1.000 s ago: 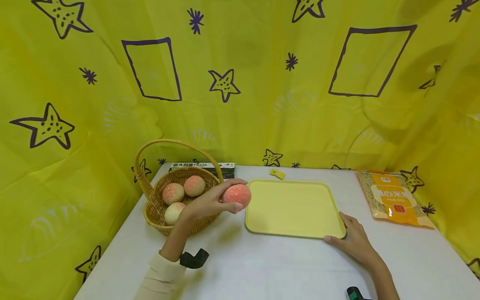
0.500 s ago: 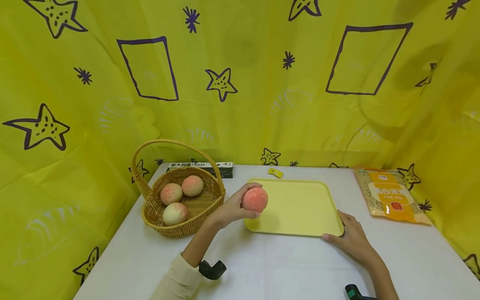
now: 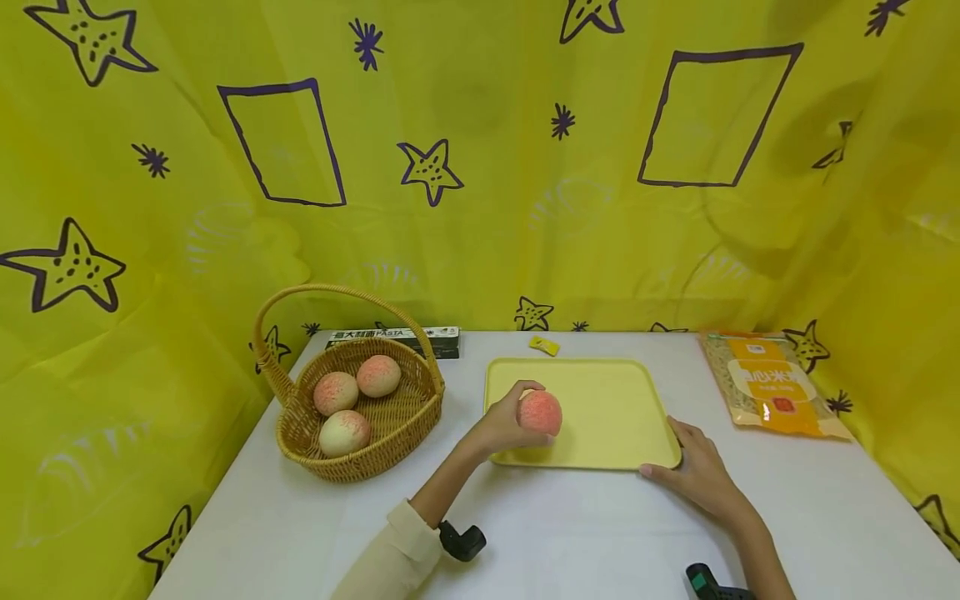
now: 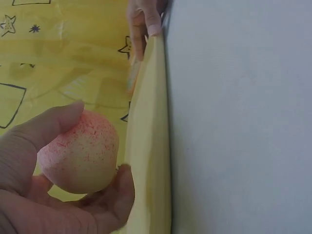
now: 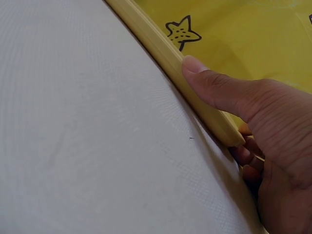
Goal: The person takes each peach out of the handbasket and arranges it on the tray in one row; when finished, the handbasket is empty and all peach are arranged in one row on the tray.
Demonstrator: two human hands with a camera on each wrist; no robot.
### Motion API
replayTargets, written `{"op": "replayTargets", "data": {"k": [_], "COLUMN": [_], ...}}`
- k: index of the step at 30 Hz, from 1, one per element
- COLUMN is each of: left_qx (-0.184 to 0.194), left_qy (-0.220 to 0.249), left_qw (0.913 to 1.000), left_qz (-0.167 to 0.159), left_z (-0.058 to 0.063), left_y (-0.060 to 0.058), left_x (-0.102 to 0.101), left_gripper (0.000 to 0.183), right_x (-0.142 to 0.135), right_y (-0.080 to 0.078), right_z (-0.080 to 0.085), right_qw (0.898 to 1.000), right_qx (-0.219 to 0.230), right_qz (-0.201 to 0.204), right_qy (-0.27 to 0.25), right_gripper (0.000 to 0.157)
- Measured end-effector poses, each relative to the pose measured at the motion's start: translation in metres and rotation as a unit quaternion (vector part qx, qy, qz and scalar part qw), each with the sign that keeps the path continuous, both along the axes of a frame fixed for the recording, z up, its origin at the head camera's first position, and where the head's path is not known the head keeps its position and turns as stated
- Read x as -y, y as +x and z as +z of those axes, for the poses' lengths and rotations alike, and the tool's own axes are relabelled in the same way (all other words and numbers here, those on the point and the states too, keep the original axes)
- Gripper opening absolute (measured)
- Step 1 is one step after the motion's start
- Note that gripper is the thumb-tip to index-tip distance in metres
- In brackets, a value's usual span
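Note:
My left hand [image 3: 504, 427] holds a peach [image 3: 541, 413] over the left part of a pale yellow tray [image 3: 600, 408]. In the left wrist view the peach [image 4: 85, 153] is cream with a speckled red top, and thumb and fingers curl round its sides. At the tray's near right corner, my right hand [image 3: 705, 475] grips the edge. Its thumb lies on the near rim [image 5: 190, 92] in the right wrist view, with the other fingers curled past the corner, partly hidden. A wicker basket [image 3: 405, 442] to the left contains three more peaches [image 3: 345, 433].
Behind the basket lies a dark pasta box [image 3: 446, 342]. A small yellow packet [image 3: 543, 345] sits beyond the tray. To the right is an orange bag of noodles [image 3: 780, 387]. A yellow patterned curtain [image 3: 480, 242] closes off the back and sides of the white table [image 3: 570, 533].
The left hand has carried the peach rightward, from beside the basket to over the tray. My right hand stays at the tray corner. The head view has shifted slightly.

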State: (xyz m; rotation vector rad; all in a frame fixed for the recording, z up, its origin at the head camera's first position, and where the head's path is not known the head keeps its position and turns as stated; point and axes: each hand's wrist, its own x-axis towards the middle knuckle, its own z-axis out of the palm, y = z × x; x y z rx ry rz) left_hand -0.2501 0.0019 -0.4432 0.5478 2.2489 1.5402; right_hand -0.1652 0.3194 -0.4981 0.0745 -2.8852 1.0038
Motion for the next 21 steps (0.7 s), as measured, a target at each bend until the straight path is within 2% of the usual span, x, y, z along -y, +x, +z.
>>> {"op": "replayTargets", "data": {"k": [3,6,14,21], "left_qx": [-0.018,-0.027,-0.042,-0.043], "left_qy": [-0.041,-0.06,-0.079,-0.069], "left_qw": [0.9989,0.9975,0.9947,0.9941], "left_qz": [0.012,0.023,0.052,0.072], "left_z": [-0.005,-0.008,-0.015,-0.013], "left_y": [-0.004,-0.007,-0.021,-0.032], "left_x": [-0.009,-0.019,-0.049,-0.072], "left_gripper": [0.073,0.072,0.072,0.071], "right_x": [0.001,0.001,-0.002,0.001], "right_y": [0.0,-0.001,0.0,0.0], "right_z": [0.0,0.001,0.001,0.001], "right_qw": [1.0,1.0,1.0,1.0], "right_qx": [0.0,0.001,0.006,0.007], "right_qz": [0.0,0.0,-0.004,-0.006], "right_qy": [-0.001,-0.001,0.001,-0.007], "right_gripper": [0.104,0.104,0.105,0.105]}}
